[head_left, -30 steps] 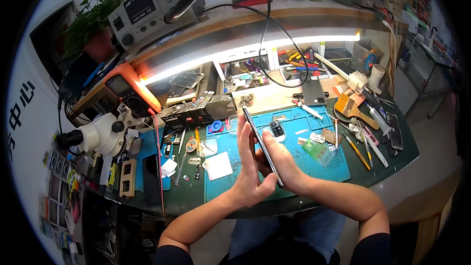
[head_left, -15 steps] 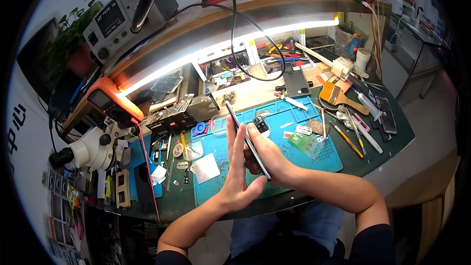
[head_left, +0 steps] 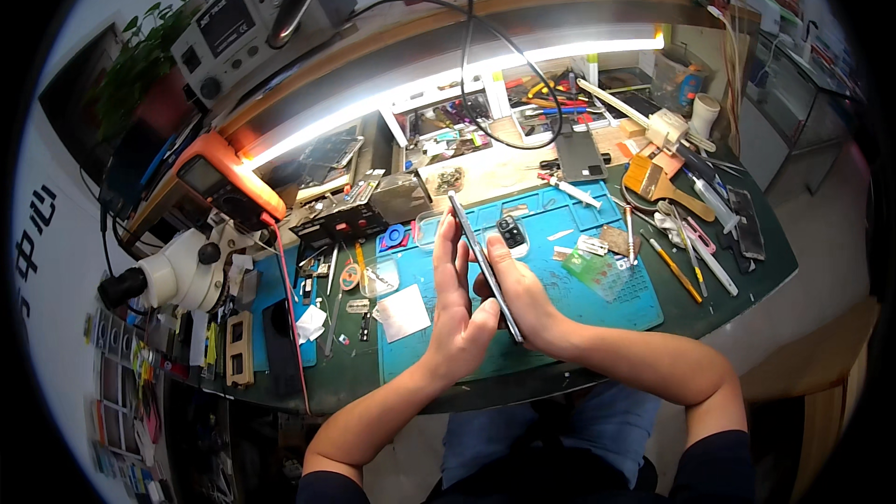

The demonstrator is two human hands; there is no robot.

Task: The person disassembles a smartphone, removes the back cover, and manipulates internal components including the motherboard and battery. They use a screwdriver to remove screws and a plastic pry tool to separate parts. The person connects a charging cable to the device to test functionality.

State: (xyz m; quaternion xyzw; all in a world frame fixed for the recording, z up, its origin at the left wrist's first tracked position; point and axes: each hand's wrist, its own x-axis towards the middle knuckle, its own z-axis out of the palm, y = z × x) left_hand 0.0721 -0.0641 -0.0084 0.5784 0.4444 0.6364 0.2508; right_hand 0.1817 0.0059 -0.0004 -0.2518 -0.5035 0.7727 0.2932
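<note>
Above the blue work mat a slim phone is pressed between my two palms, tilted and seen edge-on. My left hand lies along one face, its fingers stretched upward and its thumb near the lower end. Against the other face is my right hand, thumb side up, some of its fingers hidden behind the phone. Just beyond my right hand, a black camera piece with round lenses sits in a small clear dish. A white square sheet lies left of my hands.
Right of the mat lie a wooden-handled brush, a syringe and several slim tools. On the left stand a microscope and an orange multimeter with a red lead. A black cable hangs over the back.
The whole view has shifted slightly, so the bench appears farther right. My left thumb has drawn up closer to the phone, and the phone remains between my palms.
</note>
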